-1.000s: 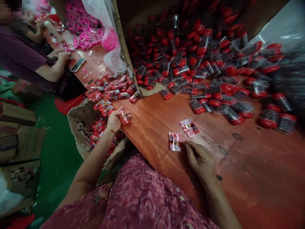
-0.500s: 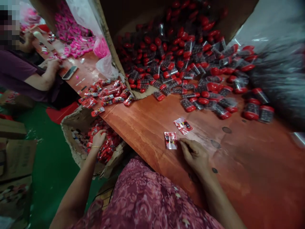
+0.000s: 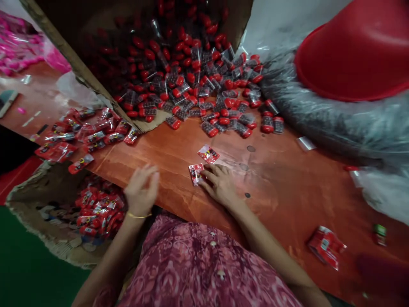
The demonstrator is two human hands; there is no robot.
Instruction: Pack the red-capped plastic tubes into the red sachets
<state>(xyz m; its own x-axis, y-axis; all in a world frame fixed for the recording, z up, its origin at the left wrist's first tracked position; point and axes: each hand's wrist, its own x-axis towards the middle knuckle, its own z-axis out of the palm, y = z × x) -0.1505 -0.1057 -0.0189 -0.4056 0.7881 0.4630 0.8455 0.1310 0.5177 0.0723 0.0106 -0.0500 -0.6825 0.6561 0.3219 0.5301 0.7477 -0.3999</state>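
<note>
A small flat red printed packet point(image 3: 195, 174) lies on the table, with the fingers and thumb of my right hand point(image 3: 221, 183) on its right edge. Just behind it is a second red printed packet point(image 3: 208, 153), which no hand touches. My left hand point(image 3: 140, 189) hovers over the table's front edge, smeared by motion. Its thumb stands apart from the fingers and nothing shows in it. Below and left of that hand, a torn cardboard box point(image 3: 41, 204) contains many filled red packets point(image 3: 102, 209).
A big carton point(image 3: 60, 55) on its side spills clear, red-ended containers point(image 3: 179, 91) onto the table. Filled red packets point(image 3: 96, 130) are heaped at left. A red tub point(image 3: 351, 55) sits on a plastic-wrapped bundle point(image 3: 319, 123). One crumpled red packet point(image 3: 326, 247) lies right.
My left hand has come up out of the cardboard box to the table's edge. My right hand has moved onto the nearer flat packet. The view has swung to the right.
</note>
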